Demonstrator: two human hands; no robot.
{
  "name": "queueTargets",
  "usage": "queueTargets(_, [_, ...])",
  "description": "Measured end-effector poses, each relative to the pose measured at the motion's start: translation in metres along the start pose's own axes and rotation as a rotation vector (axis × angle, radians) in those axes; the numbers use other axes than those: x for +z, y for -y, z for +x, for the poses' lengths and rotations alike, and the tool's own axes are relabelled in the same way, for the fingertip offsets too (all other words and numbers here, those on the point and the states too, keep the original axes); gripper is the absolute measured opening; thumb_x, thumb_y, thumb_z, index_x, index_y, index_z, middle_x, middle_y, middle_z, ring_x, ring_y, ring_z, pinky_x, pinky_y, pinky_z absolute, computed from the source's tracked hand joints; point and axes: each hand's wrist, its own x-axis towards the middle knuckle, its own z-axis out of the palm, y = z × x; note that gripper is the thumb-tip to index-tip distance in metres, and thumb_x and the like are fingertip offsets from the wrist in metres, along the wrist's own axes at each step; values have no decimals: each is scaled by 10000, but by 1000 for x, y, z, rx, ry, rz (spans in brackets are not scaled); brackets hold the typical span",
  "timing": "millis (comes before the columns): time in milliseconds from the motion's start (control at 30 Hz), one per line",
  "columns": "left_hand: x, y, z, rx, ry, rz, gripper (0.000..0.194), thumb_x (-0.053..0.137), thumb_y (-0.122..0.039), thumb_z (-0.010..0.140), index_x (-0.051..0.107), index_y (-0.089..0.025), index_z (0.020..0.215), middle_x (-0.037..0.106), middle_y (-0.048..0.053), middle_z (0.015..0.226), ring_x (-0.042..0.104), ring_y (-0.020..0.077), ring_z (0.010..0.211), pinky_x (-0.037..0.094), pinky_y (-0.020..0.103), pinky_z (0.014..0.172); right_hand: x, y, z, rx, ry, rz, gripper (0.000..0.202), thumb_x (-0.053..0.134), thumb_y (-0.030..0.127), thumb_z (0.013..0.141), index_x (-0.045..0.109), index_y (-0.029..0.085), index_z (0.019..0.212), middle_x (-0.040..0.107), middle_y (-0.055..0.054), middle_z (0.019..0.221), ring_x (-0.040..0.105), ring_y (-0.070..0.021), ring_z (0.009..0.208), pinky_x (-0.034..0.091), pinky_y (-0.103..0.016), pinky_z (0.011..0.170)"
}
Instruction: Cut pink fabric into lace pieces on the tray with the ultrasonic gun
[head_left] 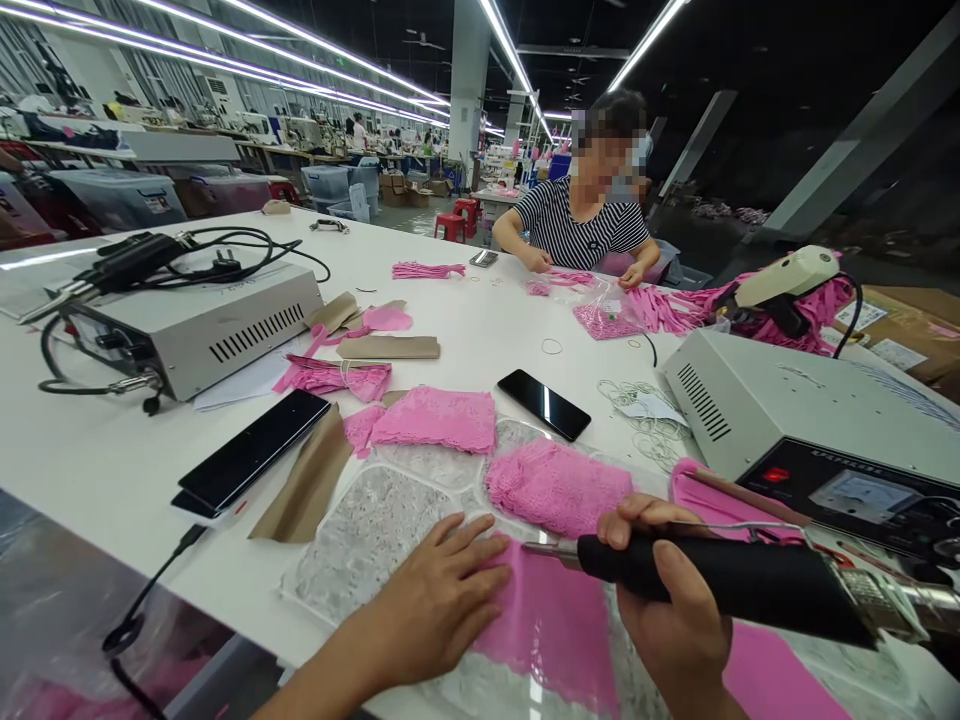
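Observation:
My left hand (442, 600) lies flat with its fingers spread on the left edge of a pink fabric piece (559, 635). In my right hand (671, 600) is a black handheld tool (750, 580), fingers wrapped round its barrel. Its metal tip touches or hovers just over the upper left part of the fabric; which one I cannot tell. Beneath the fabric is a grey mottled mat (375, 540). Just beyond sit a folded pink lace stack (559, 485) and another pink stack (435, 418).
A grey control box (795, 400) stands right, another (202, 330) left with a tool on top. Phones (544, 403) (255, 450), brown card (304, 480) and rubber bands (645, 420) lie between. Across the table (465, 320) a person (589, 220) handles pink strips.

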Motion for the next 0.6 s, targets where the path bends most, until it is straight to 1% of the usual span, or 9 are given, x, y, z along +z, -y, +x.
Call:
queueTargets(167, [3, 0, -1, -12, 12, -9, 284, 519, -253, 938, 619, -216, 1201, 567, 76, 1352, 452, 294, 1320, 342, 506, 1104, 0, -1, 0, -6, 6, 5, 117, 641, 318, 767, 598, 227, 828, 531, 5, 820, 537, -113, 626, 496, -313, 635])
queueTargets(267, [0, -1, -1, -12, 28, -8, 290, 521, -250, 934, 618, -210, 1204, 559, 76, 1360, 449, 302, 1321, 343, 523, 1101, 0, 1, 0, -24, 23, -6, 109, 634, 316, 777, 596, 226, 825, 524, 5, 813, 532, -112, 628, 491, -304, 625])
queueTargets(500, [-4, 1, 1, 28, 66, 48, 322, 528, -232, 927, 590, -202, 1242, 542, 86, 1378, 442, 300, 1326, 361, 515, 1099, 4, 2, -1, -60, 79, -34, 83, 618, 296, 810, 579, 223, 811, 519, 6, 802, 536, -116, 634, 495, -303, 615])
queueTargets(600, [-2, 3, -1, 43, 68, 69, 332, 519, -236, 937, 572, -217, 1264, 532, 78, 1390, 439, 295, 1330, 372, 517, 1093, 0, 4, 4, -72, 52, 6, 86, 609, 297, 799, 593, 218, 826, 525, 4, 803, 534, -108, 614, 487, -290, 592])
